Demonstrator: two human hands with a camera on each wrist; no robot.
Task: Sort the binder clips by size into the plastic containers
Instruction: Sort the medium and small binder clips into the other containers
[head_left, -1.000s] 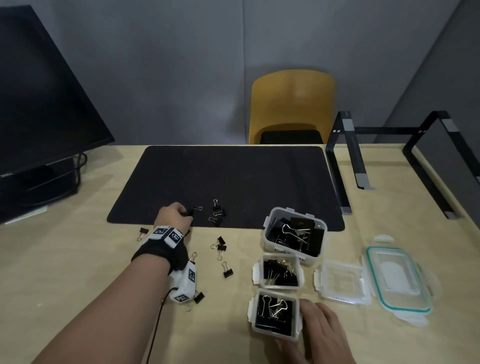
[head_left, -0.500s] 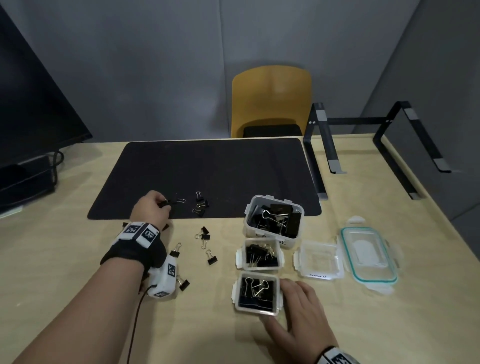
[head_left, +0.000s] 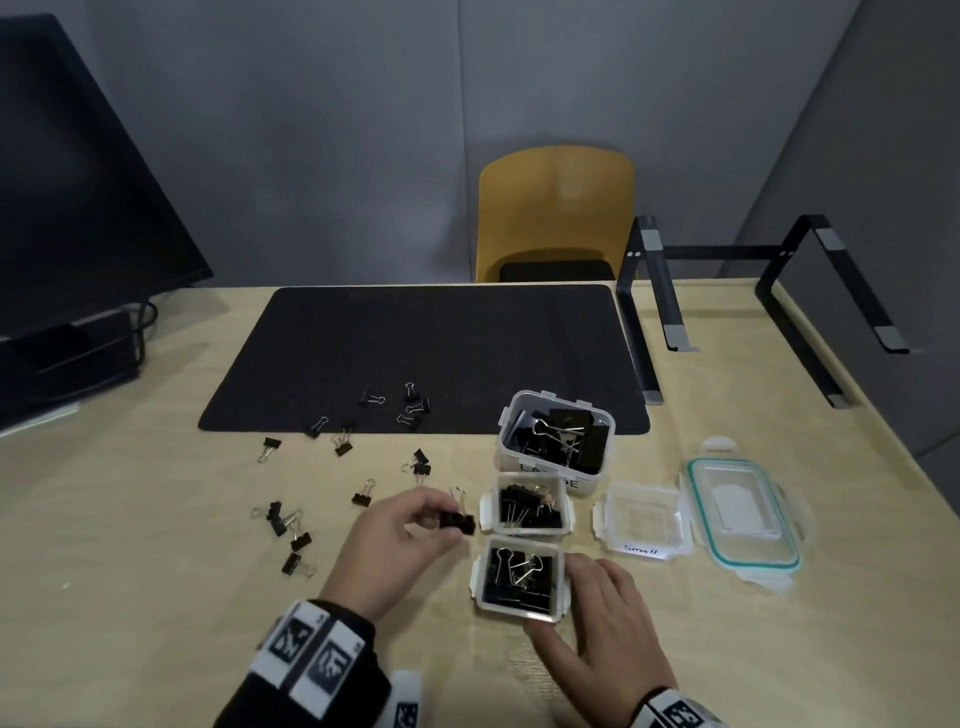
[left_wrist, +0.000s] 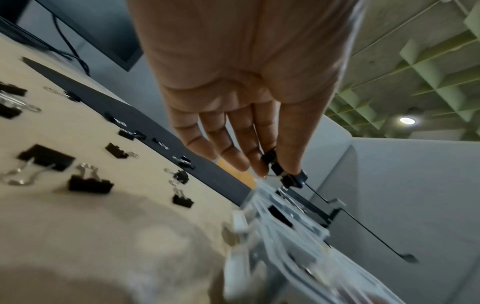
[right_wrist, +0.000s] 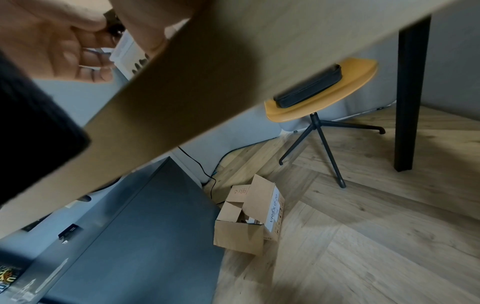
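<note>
I see left hand (head_left: 400, 540) pinching small binder clips (head_left: 460, 521) at frame center (beside middle container (head_left: 530, 504)); right hand (head_left: 597, 618) flat, released, touching near container (head_left: 519, 579).

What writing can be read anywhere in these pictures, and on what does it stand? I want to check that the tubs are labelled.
"Small": handwritten on the white label of the small clear lid lying on the table.
"LA..E": label on the biggest tub, its middle hidden by the tub in front; probably "LARGE".
"VR", then unclear characters: side of the cardboard box on the floor.
Flap of the same box: handwriting, too unclear to read.
Wristbands: black-and-white marker patterns, no words.
</note>
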